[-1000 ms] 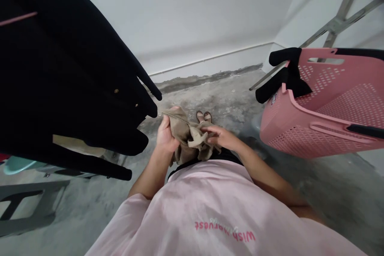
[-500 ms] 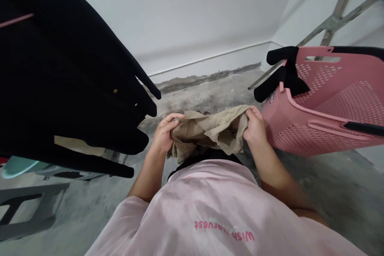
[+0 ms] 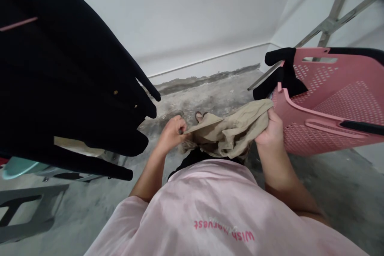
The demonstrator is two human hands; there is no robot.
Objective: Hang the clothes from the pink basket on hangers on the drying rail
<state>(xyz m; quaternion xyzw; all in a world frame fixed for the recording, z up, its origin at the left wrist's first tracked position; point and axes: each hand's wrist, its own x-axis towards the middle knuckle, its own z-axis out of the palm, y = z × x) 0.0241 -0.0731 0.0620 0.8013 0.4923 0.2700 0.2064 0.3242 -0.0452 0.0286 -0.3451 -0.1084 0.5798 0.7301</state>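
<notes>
A khaki cloth garment (image 3: pixel 225 132), crumpled and partly stretched, hangs between my hands in front of my waist. My left hand (image 3: pixel 174 133) pinches its left corner, with the fingers curled. On the other side my right hand (image 3: pixel 271 130) grips the bunched right end, beside the pink basket's near wall. The lower part of the cloth hangs in loose folds, and its underside is hidden.
Dark garments (image 3: pixel 75 72) hang at the left. A pink perforated basket (image 3: pixel 324 132) with black cloth (image 3: pixel 289 76) over its rim stands at the right, below metal bars (image 3: pixel 330 24). A grey stool (image 3: pixel 33 208) and teal basin (image 3: pixel 22 168) are at lower left.
My right hand has moved right with the cloth, pulling it wider. My left hand has shifted slightly right and turned, its fingers now more curled at the corner.
</notes>
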